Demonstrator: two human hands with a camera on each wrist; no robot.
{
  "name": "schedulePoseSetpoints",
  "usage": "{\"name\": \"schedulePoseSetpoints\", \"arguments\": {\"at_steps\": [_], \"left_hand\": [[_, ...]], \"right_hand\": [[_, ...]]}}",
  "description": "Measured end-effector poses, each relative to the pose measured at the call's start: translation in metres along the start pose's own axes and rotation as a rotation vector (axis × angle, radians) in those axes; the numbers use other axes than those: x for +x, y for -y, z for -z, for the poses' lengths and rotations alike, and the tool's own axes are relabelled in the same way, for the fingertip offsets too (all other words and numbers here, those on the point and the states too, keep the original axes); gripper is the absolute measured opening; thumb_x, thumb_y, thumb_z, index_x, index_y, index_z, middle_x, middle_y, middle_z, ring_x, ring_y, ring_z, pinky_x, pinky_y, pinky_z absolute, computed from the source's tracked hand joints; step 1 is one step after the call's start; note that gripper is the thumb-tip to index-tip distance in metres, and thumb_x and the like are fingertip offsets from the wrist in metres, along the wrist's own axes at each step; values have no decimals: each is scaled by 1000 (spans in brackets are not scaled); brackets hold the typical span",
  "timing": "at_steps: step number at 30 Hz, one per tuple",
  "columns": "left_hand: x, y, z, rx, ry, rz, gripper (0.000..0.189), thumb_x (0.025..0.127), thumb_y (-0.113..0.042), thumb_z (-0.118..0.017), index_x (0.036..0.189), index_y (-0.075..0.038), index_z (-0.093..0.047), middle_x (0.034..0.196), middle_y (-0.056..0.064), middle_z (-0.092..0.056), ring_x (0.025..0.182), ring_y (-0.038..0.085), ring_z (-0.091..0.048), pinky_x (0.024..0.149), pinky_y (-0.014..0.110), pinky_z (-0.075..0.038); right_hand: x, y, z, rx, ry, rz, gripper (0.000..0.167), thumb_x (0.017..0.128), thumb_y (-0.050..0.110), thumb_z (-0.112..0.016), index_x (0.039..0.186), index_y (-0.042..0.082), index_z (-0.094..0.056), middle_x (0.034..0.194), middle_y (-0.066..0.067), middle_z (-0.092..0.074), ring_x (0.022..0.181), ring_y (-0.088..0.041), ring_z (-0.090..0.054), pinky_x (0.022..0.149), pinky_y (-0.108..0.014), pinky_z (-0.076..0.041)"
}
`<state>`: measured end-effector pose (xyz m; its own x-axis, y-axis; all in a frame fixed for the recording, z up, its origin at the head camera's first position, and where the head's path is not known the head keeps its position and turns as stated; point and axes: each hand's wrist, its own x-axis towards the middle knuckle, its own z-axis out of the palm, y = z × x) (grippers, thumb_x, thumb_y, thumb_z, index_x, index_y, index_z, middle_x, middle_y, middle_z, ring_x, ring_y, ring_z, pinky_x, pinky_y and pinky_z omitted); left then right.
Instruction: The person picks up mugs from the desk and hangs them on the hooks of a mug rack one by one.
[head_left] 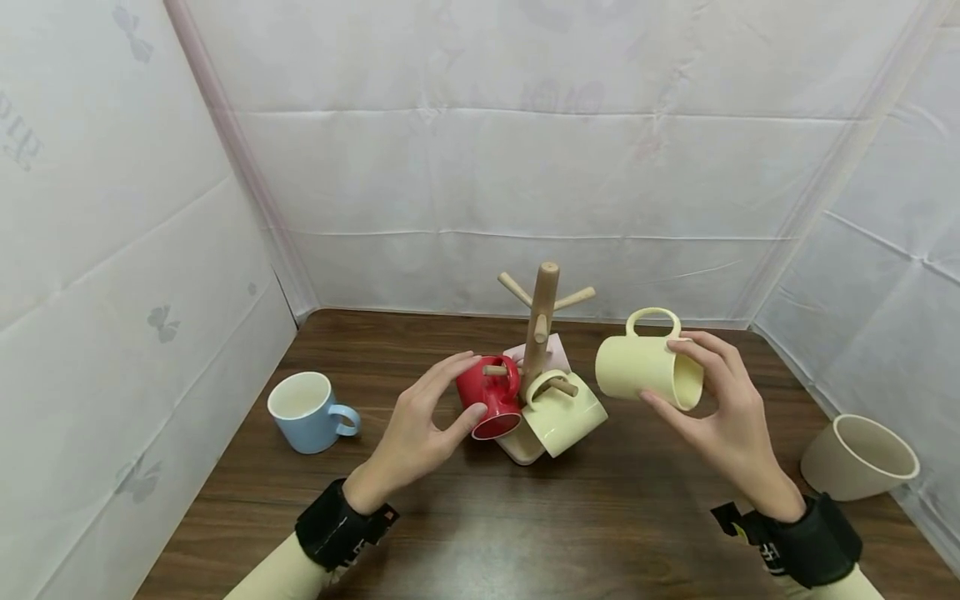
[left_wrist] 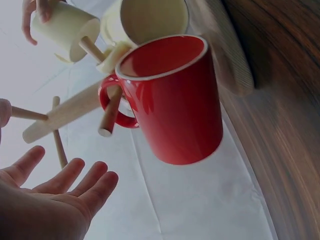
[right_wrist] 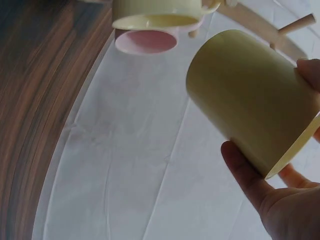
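While your right hand (head_left: 723, 417) grips a pale yellow mug (head_left: 636, 367) to the right of the wooden mug rack (head_left: 543, 304) in the head view, your left hand (head_left: 416, 433) reaches in at the rack's left, its fingers loosely extended beside the red mug (head_left: 480, 396); I cannot tell whether they touch it. Your held mug lies sideways in the air, handle upward, its mouth turned to your palm, with your thumb below and your fingers above near the rim. On the rack, the red mug hangs on the left by its handle, a second yellow mug (head_left: 566, 417) hangs tilted on the front right, and a pink mug (head_left: 557, 354) shows partly behind the trunk. Well to the rack's left, a light blue mug (head_left: 303, 425) stands upright on the brown table (head_left: 600, 533); well to its right is a beige cup (head_left: 843, 471). From your left wrist, you see that hand's fingers spread, with the red mug's handle looped over a peg (left_wrist: 107, 120) of the rack, and your right hand's fingers on the held mug beyond it. From your right wrist, your thumb and fingers hold that mug around its open end, while the second yellow mug and the pink one show their mouths by the rack.
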<state>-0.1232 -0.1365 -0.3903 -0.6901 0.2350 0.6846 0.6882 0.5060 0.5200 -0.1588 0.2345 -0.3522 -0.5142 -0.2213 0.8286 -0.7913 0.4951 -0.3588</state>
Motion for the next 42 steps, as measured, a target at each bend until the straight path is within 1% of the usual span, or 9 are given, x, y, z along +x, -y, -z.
{"name": "schedulePoseSetpoints", "arguments": {"at_steps": [3, 7, 13, 19, 25, 30, 35, 38, 42], "left_hand": [[2, -3, -4, -17, 2, -31, 56, 96, -28, -74, 147, -16, -55, 147, 5, -57, 136, 21, -54, 110, 42, -46], [5, -8, -8, -58, 25, -34, 55, 97, -27, -73, 148, -16, -53, 145, 5, -58, 135, 20, -55, 108, 42, -48], [10, -17, -12, -174, 69, -16, 57, 95, -15, -75, 147, -14, -53, 138, 12, -63, 125, 28, -62, 98, 49, -55], [14, -25, -17, -360, 154, 55, 62, 96, -10, -74, 152, -15, -48, 144, 13, -58, 125, 33, -62, 101, 45, -53], [16, -30, -21, -530, 237, 113, 61, 98, -7, -70, 153, -6, -44, 149, 15, -54, 125, 34, -63, 101, 45, -53], [18, -31, -21, -682, 308, 164, 62, 102, -16, -66, 157, -9, -39, 149, 10, -53, 127, 28, -61, 102, 45, -53], [19, -31, -19, -804, 376, 215, 63, 103, -23, -65, 158, -14, -37, 151, 14, -49, 129, 27, -60, 100, 42, -54], [18, -30, -18, -845, 387, 228, 65, 102, -25, -67, 158, -12, -37, 151, 16, -48, 131, 26, -58, 99, 42, -55], [18, -31, -16, -875, 351, 211, 66, 100, -21, -70, 156, -7, -39, 147, 21, -50, 128, 29, -60, 97, 41, -56]], "right_hand": [[4, 19, -1, 41, -5, 42, 70, 90, 52, -73, 124, -9, -65, 128, -35, -54, 119, -13, -55, 82, -6, -46], [7, 38, -5, 63, -24, 94, 66, 91, 49, -74, 118, -10, -65, 124, -37, -55, 118, -18, -57, 90, -11, -46], [6, 47, -14, 93, -53, 187, 61, 91, 46, -76, 114, -9, -66, 121, -38, -56, 119, -28, -58, 98, -16, -45], [6, 54, -23, 148, -70, 256, 57, 90, 43, -79, 112, -8, -66, 120, -37, -57, 118, -29, -58, 104, -25, -45], [8, 66, -31, 216, -93, 328, 52, 89, 36, -82, 111, -9, -66, 120, -37, -57, 118, -34, -58, 107, -31, -46], [7, 73, -36, 259, -82, 374, 51, 88, 33, -83, 111, -9, -65, 120, -38, -56, 119, -34, -59, 106, -31, -47], [5, 77, -40, 291, -53, 398, 52, 87, 32, -84, 113, -8, -65, 123, -38, -56, 121, -33, -59, 104, -29, -48], [4, 78, -43, 312, -34, 413, 51, 87, 30, -85, 115, -8, -65, 124, -39, -55, 121, -33, -59, 102, -28, -49], [5, 79, -46, 330, -10, 424, 51, 87, 29, -84, 116, -8, -64, 126, -39, -55, 123, -35, -58, 101, -27, -49]]}}
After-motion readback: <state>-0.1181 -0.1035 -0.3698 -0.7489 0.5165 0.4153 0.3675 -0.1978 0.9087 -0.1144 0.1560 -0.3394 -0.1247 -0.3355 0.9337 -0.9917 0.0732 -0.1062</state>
